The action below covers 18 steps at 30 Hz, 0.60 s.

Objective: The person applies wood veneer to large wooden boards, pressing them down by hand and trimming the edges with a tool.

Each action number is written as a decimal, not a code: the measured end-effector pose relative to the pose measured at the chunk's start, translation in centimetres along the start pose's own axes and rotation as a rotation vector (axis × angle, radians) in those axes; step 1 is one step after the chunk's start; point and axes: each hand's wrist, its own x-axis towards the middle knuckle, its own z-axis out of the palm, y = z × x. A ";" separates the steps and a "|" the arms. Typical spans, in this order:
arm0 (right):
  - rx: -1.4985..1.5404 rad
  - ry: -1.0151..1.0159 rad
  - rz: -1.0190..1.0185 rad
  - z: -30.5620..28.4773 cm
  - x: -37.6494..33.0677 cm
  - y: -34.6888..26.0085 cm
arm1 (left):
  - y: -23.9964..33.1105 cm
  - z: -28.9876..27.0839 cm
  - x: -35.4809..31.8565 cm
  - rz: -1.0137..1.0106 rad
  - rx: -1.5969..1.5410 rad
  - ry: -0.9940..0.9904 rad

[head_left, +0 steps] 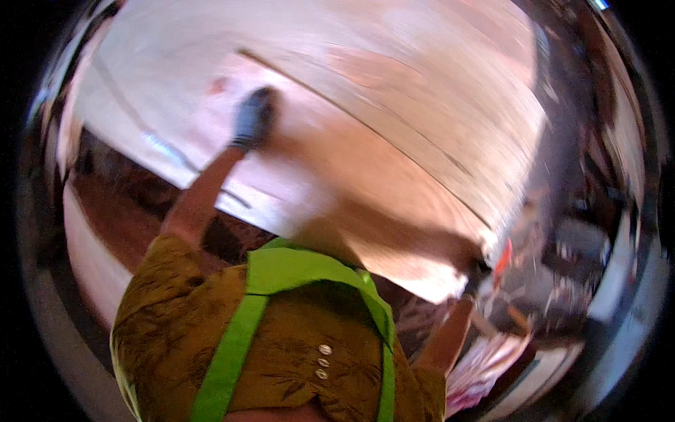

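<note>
A large, pale wooden sheet (415, 190) lies in front of me, with a long dark seam or edge running slantwise across it. My left hand (254, 118), in a grey-blue glove with a darker finger side, rests on or just over the sheet's pinkish left part. Motion smears its fingers, and I see no object in it. At the sheet's near right corner is my right hand (481, 278), dark and apparently gloved. Whether it grips that corner cannot be made out. Just beside it shows a small orange-red thing (503, 257), too blurred to name.
A short dark strip (236, 200) shows near the sheet's front edge on the left. Scraps and debris (520, 295) litter the dark floor at right, near a grey block-like object (582, 243). Striped pinkish cloth or bagging (485, 366) lies beside my right forearm.
</note>
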 end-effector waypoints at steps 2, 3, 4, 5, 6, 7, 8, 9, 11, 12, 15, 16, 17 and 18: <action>0.148 0.228 0.058 -3.3 1.6 -2.2 | 0.6 0.8 -1.2 0.052 0.190 0.054; 0.237 0.278 0.071 -4.7 2.7 -4.5 | 0.7 1.1 -1.5 0.026 0.102 0.133; 0.321 0.259 0.064 -6.1 3.6 -7.4 | 0.4 0.9 -1.4 -0.128 -0.093 0.052; 0.522 0.145 0.145 -7.0 5.4 -11.1 | -0.3 0.3 -1.4 0.053 0.159 0.047; 0.682 0.046 0.224 -7.9 6.9 -14.8 | -0.8 -0.2 -1.5 0.103 0.215 0.019; 0.918 -0.105 0.181 -8.7 7.8 -19.5 | -2.1 -1.2 -1.4 0.009 0.216 -0.004; 1.042 -0.225 0.077 -9.6 8.7 -24.5 | -3.3 -1.9 -1.2 -0.050 0.222 -0.018; 1.129 -0.446 0.114 -10.4 9.6 -29.5 | -4.8 -2.8 -0.7 -0.120 0.313 0.025; 0.585 -0.101 -0.564 -12.4 11.7 -38.7 | -7.6 -3.9 0.3 -0.372 0.292 -0.011; 0.505 -0.151 -0.600 -13.5 13.0 -43.0 | -8.5 -4.0 0.8 -0.369 0.272 0.017; 0.645 -0.234 -0.695 -16.5 16.8 -54.1 | -10.4 -3.3 1.4 -0.284 0.331 0.114; 0.632 -0.212 -0.735 -17.2 17.8 -57.2 | -10.9 -3.2 1.3 -0.250 0.330 0.035; 0.648 -0.082 -0.748 -17.7 18.8 -60.2 | -11.1 -2.9 1.4 -0.238 0.377 0.139; 0.656 -0.011 -0.738 -18.1 19.7 -63.0 | -11.2 -2.7 1.2 -0.254 0.415 0.129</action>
